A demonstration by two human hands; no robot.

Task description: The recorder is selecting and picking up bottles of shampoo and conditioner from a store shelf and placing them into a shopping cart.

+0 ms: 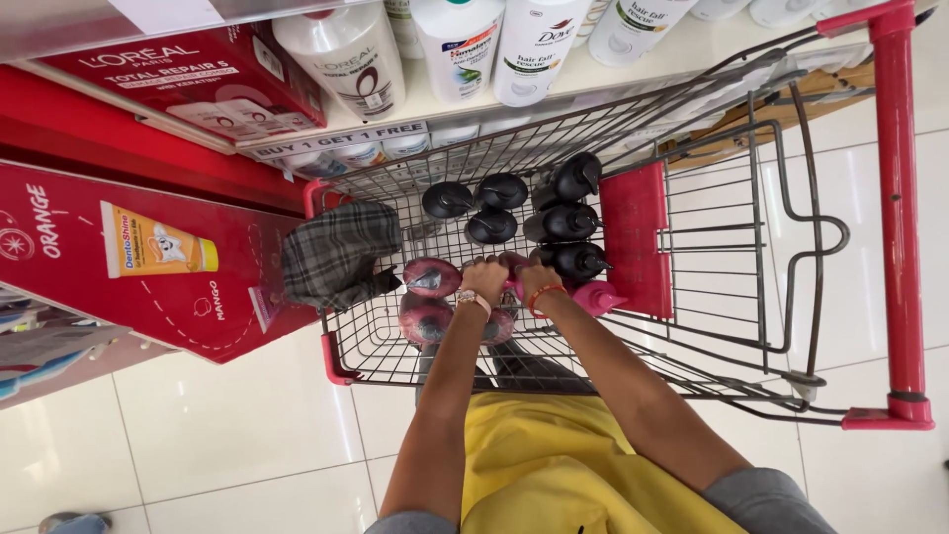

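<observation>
Both my hands reach down into a red-trimmed wire shopping cart (633, 237). My left hand (485, 277), with a watch at the wrist, curls over the top of a pink bottle (599, 297) lying in the basket. My right hand (536, 279), wearing a red thread bracelet, grips the same bottle, whose end sticks out to the right. Dark maroon bottles (431, 278) lie just left of and below my left hand. Several black pump bottles (563, 222) stand in a cluster behind my hands.
A grey plaid cloth (336, 255) hangs over the cart's left corner. A shelf (682, 44) of white bottles runs behind the cart, and a red display panel (119, 257) stands at the left. The floor (227, 425) is glossy white tile. My yellow garment (554, 465) is below.
</observation>
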